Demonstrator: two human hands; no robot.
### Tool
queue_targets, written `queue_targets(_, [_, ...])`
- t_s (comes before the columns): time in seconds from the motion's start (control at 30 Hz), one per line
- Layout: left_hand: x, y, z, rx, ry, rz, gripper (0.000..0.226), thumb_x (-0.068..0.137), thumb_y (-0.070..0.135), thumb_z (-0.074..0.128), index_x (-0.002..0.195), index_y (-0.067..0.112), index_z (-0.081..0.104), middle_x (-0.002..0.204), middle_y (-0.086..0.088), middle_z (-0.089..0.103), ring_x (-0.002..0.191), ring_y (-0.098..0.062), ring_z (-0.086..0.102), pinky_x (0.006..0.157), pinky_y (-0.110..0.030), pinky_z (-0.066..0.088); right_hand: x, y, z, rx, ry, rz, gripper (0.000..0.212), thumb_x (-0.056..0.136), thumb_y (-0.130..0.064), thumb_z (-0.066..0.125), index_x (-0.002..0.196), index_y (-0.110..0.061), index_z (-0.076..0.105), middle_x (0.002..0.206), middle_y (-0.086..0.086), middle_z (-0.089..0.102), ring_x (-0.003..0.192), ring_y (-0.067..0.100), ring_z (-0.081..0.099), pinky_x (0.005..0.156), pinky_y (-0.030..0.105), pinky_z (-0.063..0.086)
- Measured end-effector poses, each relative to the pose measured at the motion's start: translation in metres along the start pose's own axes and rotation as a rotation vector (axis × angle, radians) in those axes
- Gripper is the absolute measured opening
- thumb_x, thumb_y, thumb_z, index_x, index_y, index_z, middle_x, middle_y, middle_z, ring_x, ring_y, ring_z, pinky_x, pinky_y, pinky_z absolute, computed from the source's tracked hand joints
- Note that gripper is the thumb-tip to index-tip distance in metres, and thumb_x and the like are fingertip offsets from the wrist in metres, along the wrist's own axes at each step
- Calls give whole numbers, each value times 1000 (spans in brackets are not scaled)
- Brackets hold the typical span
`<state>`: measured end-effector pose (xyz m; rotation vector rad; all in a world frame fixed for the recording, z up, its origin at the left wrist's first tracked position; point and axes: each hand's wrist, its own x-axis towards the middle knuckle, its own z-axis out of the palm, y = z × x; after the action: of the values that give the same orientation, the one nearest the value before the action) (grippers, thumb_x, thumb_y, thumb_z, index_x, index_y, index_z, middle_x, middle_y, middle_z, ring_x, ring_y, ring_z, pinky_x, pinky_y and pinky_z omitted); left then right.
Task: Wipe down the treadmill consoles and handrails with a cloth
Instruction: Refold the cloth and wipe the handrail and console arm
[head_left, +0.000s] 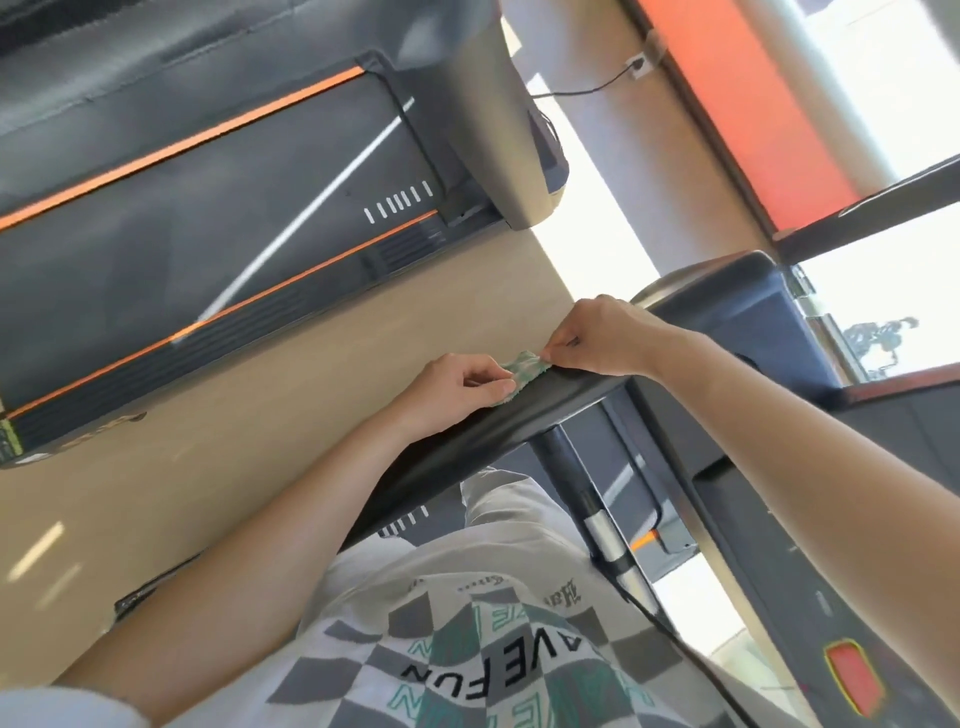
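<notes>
At the centre of the frame we see both hands on one small green-and-white cloth (527, 370). The left hand (457, 384) has its grip pressed together on the cloth's lower-left end, with thumb and curled fingers pinching the fabric. The right hand (597, 338) pinches the upper-right end in the same way, its fingertips closed on the edge. The cloth sits bunched between the two grips and lies on the upper end of a black handrail (519, 418), touching its top surface.

From there the handrail slopes down and to the left toward the person's body, passing under the left forearm. Beneath it a dark upright post (605, 535) with a silver section descends toward the lower middle of the frame. Just right of the right hand stands a dark rounded housing (748, 317); we cannot tell whether this is the console. In the lower right corner a red patch (852, 680) rimmed in yellow sits on a dark panel.

Along the bottom edge we see the person's white shirt (467, 670), printed with grey and green checks and the letters "AVE FUN", with pale trousers (498, 499) showing above it.

The upper left is filled by a neighbouring treadmill (208, 208), its dark belt edged by two orange stripes. A beige floor (260, 457) lies between it and the handrail. In the upper right there is an orange wall panel (737, 104), a wall socket (636, 65) with a black cable, and bright windows.
</notes>
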<state>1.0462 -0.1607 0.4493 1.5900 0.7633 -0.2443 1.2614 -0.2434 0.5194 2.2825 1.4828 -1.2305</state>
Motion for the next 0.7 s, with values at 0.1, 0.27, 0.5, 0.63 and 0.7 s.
queue_targets(0.1, [22,11,9,-7,-3,13,13,90,39,73,98,30,79,112,12,74,106,-6,68,98,-27,50,-5,15,-8,-49,24,50,33,95,-49,56,112,-28,74,107,-5,73,94,21,67,87,40,57])
queue_targets(0.27, [53,35,27,-26,-36,57,9,94,35,69,96,30,77,113,11,73,107,-10,67,104,-40,50,-11,41,-24,-173,72,129,40,97,-53,49,121,-29,69,114,0,71,98,25,65,85,39,55])
queue_targets(0.5, [83,53,39,-154,-166,40,27,98,37,63,124,42,67,125,13,70,118,-1,63,107,-27,47,-11,69,-38,-169,96,209,35,96,-51,46,112,-31,71,108,-2,68,96,26,61,75,36,50])
queue_targets(0.63, [86,56,36,-213,-258,-25,35,101,36,60,136,35,63,137,18,62,125,2,57,103,-18,45,-4,69,-36,-187,94,204,24,95,-45,46,88,-31,63,95,0,66,86,27,60,66,33,42])
queue_targets(0.7, [82,51,33,-243,-267,-46,35,101,36,60,136,34,63,137,18,63,125,2,58,104,-19,45,-1,67,-32,-163,91,192,26,95,-43,46,84,-27,63,92,0,66,81,25,61,66,33,44])
